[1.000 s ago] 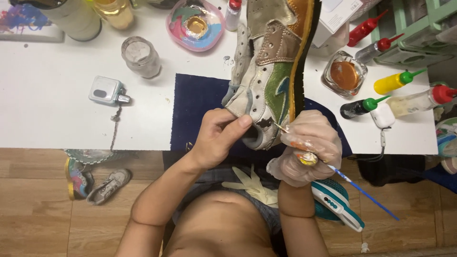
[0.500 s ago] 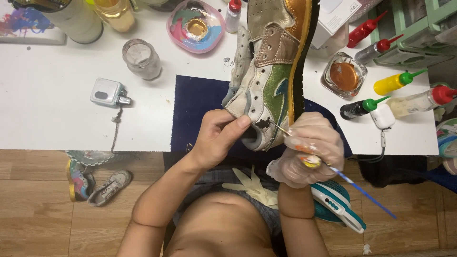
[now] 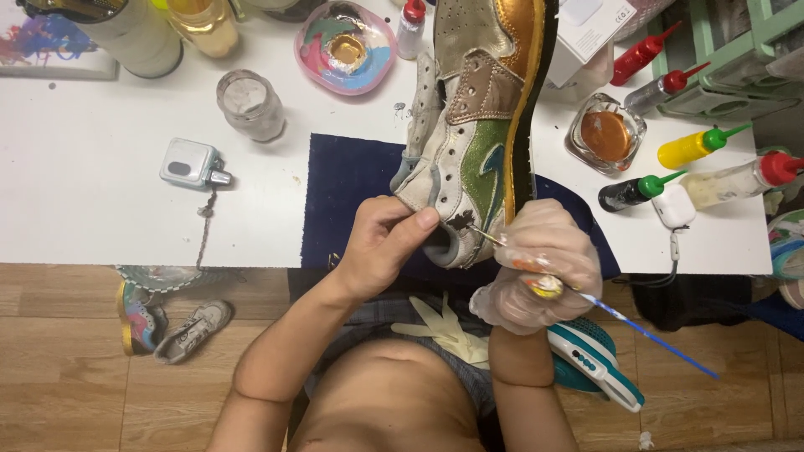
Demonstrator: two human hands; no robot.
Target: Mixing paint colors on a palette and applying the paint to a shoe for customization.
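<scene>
**Fine brushwork at the heel of a painted sneaker**

The person is tipping a worn white leather sneaker with green, gold and bronze panels (image 3: 469, 142) on its side over the dark blue cloth mat (image 3: 343, 201) at the white table's (image 3: 100, 209) edge. The bare left hand (image 3: 381, 247) is pinching the padded heel collar, fingers closed on it. The right hand (image 3: 536, 268), in a clear plastic glove, is gripping a thin blue-handled paintbrush (image 3: 645, 331) and touching its tip to the heel. The shoe looks light and soft in the upper, stiff along the sole, so the collar seems the safer hold, away from painted panels that may be wet. Squeeze bottles of paint (image 3: 695, 146) are standing to the right
</scene>
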